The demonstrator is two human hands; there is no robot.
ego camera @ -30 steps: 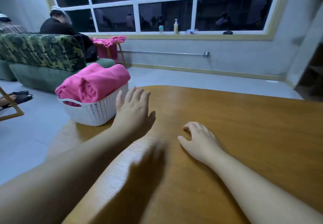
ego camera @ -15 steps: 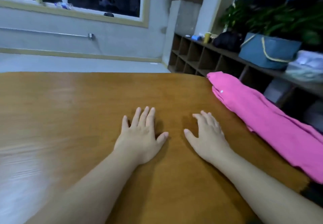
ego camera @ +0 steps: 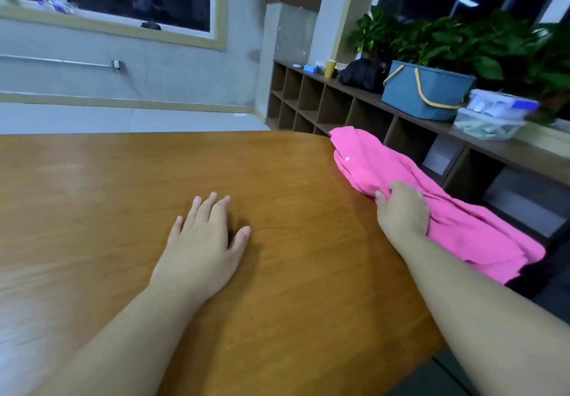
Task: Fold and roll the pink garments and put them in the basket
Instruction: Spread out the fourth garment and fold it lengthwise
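A pink garment lies stretched along the right edge of the wooden table, partly hanging over it. My right hand grips a bunch of the pink cloth near its middle, fingers curled into the fabric. My left hand rests flat on the bare tabletop, fingers straight and spread, well to the left of the garment. The white basket is out of view.
Beyond the table's right edge runs a low cubby shelf carrying a blue basket, clear plastic boxes, a yellow cup and potted plants. Grey floor and a windowed wall lie behind the table.
The view swung right, away from the white basket. My right hand moved right from the tabletop and took hold of the pink garment. My left hand stayed flat on the table.
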